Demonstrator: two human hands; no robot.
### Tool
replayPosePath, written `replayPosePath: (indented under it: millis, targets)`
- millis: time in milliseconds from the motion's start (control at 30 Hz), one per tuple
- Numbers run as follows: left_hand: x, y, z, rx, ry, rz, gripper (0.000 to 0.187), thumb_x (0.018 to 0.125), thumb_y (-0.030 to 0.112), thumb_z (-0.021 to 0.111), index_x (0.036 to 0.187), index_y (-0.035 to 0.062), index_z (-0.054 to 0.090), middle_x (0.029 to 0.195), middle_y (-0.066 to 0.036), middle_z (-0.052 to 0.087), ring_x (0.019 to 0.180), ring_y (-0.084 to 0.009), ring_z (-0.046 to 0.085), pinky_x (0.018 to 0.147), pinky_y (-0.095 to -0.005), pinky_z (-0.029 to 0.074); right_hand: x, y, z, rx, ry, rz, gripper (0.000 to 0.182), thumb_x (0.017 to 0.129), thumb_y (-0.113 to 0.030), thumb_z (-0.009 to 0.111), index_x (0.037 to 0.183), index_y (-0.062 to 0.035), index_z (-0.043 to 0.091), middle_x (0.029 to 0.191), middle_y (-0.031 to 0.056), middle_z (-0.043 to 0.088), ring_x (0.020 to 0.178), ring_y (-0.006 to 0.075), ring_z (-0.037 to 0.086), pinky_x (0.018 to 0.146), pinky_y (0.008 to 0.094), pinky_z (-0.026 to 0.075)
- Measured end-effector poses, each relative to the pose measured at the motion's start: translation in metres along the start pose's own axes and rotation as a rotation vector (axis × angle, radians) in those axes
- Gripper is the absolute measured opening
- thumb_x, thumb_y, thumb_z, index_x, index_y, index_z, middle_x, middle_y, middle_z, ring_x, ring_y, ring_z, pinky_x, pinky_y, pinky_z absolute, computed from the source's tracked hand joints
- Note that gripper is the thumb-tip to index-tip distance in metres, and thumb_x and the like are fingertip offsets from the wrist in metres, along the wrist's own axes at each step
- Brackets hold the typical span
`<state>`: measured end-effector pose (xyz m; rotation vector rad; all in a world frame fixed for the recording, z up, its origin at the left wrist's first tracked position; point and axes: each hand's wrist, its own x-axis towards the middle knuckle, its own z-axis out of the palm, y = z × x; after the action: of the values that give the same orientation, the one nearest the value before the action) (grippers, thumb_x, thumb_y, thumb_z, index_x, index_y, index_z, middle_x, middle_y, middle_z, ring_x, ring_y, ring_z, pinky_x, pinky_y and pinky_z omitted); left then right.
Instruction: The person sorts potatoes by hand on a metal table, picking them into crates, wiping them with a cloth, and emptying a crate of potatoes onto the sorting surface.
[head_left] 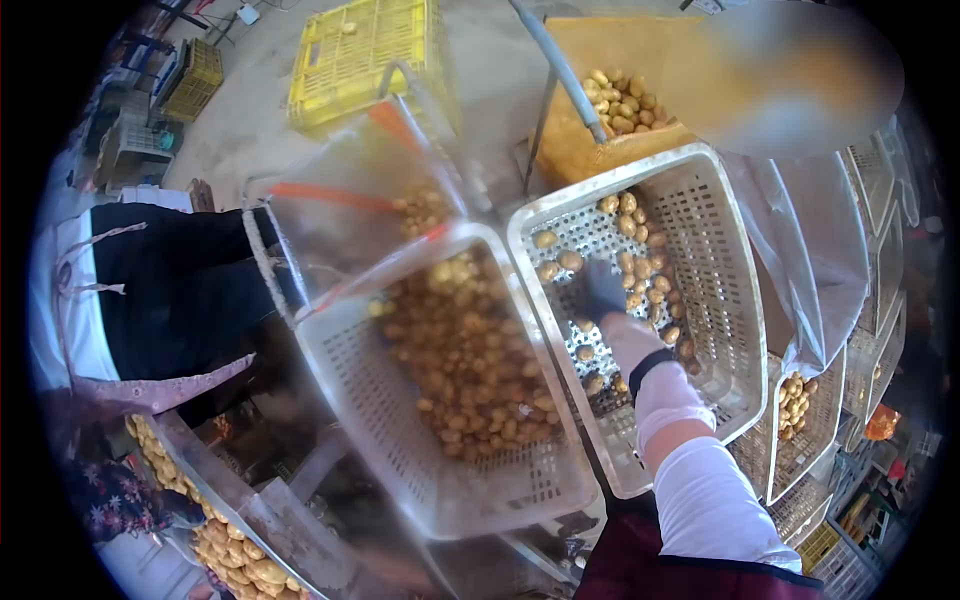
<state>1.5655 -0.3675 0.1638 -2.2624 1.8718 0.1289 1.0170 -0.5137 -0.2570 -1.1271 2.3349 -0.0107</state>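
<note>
My right hand (pixel 603 290), blurred by motion and bluish-grey at the fingers, reaches down into a white perforated plastic basket (pixel 712 210). A dark band circles the wrist, below a white sleeve. Small oval yellow-brown produce (pixel 655 285), potato-like, lies scattered on the holed floor of this basket, around my hand. What the fingers hold, if anything, cannot be made out. Against its left side stands a second white basket (pixel 370 400), holding a large heap of the same produce (pixel 480 370). My left hand is out of view.
A yellow crate (pixel 365 60) stands on the floor beyond. At the top, an orange-yellow surface (pixel 580 45) bears more produce (pixel 625 100) beside a grey pole (pixel 560 65). A dark-clothed person (pixel 180 290) is on the left, and stacked baskets (pixel 810 410) line the right.
</note>
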Motion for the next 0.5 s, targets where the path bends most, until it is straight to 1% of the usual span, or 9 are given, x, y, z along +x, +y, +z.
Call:
replayPosePath:
  millis: [67, 133, 167, 267, 300, 367, 400, 467, 500]
  targets:
    - [0.004, 0.014, -0.005, 0.007, 0.004, 0.02, 0.087, 0.098, 0.055, 0.051, 0.155, -0.0017, 0.018, 0.157, -0.031, 0.022, 0.145, -0.0464, 0.022, 0.117, -0.0569, 0.021, -0.03, 0.008, 0.007, -0.069, -0.183, -0.152, 0.076, 0.069, -0.03, 0.083, 0.134, -0.0172, 0.046, 0.132, 0.021, 0.046, 0.115, 0.0411, 0.055, 0.096, 0.0479, 0.05]
    - [0.012, 0.05, -0.018, -0.199, 0.026, -0.006, 0.087, 0.097, 0.055, 0.052, 0.155, -0.0022, 0.021, 0.156, -0.032, 0.025, 0.144, -0.0481, 0.023, 0.116, -0.058, 0.021, -0.076, 0.008, -0.01, 0.222, -0.122, -0.121, 0.079, 0.065, -0.024, 0.086, 0.132, -0.0122, 0.047, 0.126, 0.0206, 0.049, 0.114, 0.0406, 0.055, 0.096, 0.0451, 0.05]
    - [0.009, 0.041, -0.015, -0.151, 0.034, 0.01, 0.087, 0.097, 0.055, 0.052, 0.154, -0.0026, 0.021, 0.155, -0.032, 0.027, 0.144, -0.0485, 0.024, 0.116, -0.0582, 0.022, -0.099, 0.007, -0.019, 0.366, -0.09, -0.113, 0.08, 0.063, -0.021, 0.088, 0.131, -0.0097, 0.047, 0.123, 0.0204, 0.05, 0.113, 0.0404, 0.055, 0.096, 0.0437, 0.05]
    - [0.009, 0.036, -0.011, -0.061, 0.111, 0.108, 0.084, 0.097, 0.052, 0.054, 0.152, -0.0053, 0.025, 0.15, -0.031, 0.036, 0.14, -0.049, 0.03, 0.115, -0.0587, 0.025, -0.166, 0.038, -0.047, 0.388, 0.152, -0.239, 0.068, 0.066, -0.016, 0.079, 0.126, -0.0027, 0.05, 0.115, 0.0228, 0.052, 0.109, 0.0418, 0.052, 0.092, 0.047, 0.047]
    - [0.01, 0.036, -0.014, -0.078, 0.122, 0.124, 0.083, 0.097, 0.052, 0.053, 0.151, -0.0057, 0.027, 0.15, -0.031, 0.037, 0.14, -0.0488, 0.032, 0.115, -0.0587, 0.025, -0.181, 0.074, -0.039, 0.192, 0.357, -0.401, 0.071, 0.067, -0.018, 0.081, 0.129, -0.0053, 0.05, 0.123, 0.0232, 0.052, 0.114, 0.0434, 0.051, 0.096, 0.0494, 0.046]
    - [0.008, 0.029, -0.009, -0.103, 0.152, 0.135, 0.08, 0.097, 0.05, 0.053, 0.149, -0.0067, 0.031, 0.149, -0.03, 0.038, 0.139, -0.0482, 0.034, 0.115, -0.0588, 0.026, -0.238, 0.1, -0.105, 0.261, 0.308, -0.283, 0.081, 0.062, -0.021, 0.086, 0.134, -0.0076, 0.049, 0.135, 0.0222, 0.049, 0.126, 0.0444, 0.047, 0.107, 0.0515, 0.04]
    - [0.008, 0.035, -0.017, 0.018, 0.258, 0.228, 0.077, 0.098, 0.049, 0.052, 0.148, -0.0069, 0.034, 0.145, -0.03, 0.044, 0.136, -0.0421, 0.042, 0.112, -0.0517, 0.034, -0.267, 0.134, -0.123, 0.151, 0.334, -0.259, 0.081, 0.066, -0.022, 0.085, 0.136, -0.0085, 0.048, 0.134, 0.0216, 0.051, 0.126, 0.0441, 0.047, 0.106, 0.0527, 0.04]
    - [0.002, 0.022, 0.006, -0.093, 0.201, 0.09, 0.087, 0.09, 0.032, 0.066, 0.156, 0.0002, 0.018, 0.16, -0.021, 0.024, 0.15, -0.0364, 0.018, 0.124, -0.0485, 0.008, -0.302, 0.215, -0.144, 0.09, 0.515, -0.214, 0.072, 0.079, -0.023, 0.076, 0.142, -0.0113, 0.042, 0.131, 0.0133, 0.051, 0.115, 0.0294, 0.05, 0.1, 0.0458, 0.043]
    - [-0.004, 0.031, -0.002, -0.306, 0.223, 0.073, 0.085, 0.089, 0.031, 0.066, 0.154, -0.0015, 0.022, 0.158, -0.021, 0.026, 0.149, -0.04, 0.02, 0.123, -0.0513, 0.012, -0.31, 0.256, -0.152, 0.105, 0.64, -0.158, 0.068, 0.086, -0.023, 0.071, 0.145, -0.0126, 0.039, 0.129, 0.0091, 0.051, 0.109, 0.0221, 0.051, 0.096, 0.0423, 0.045]
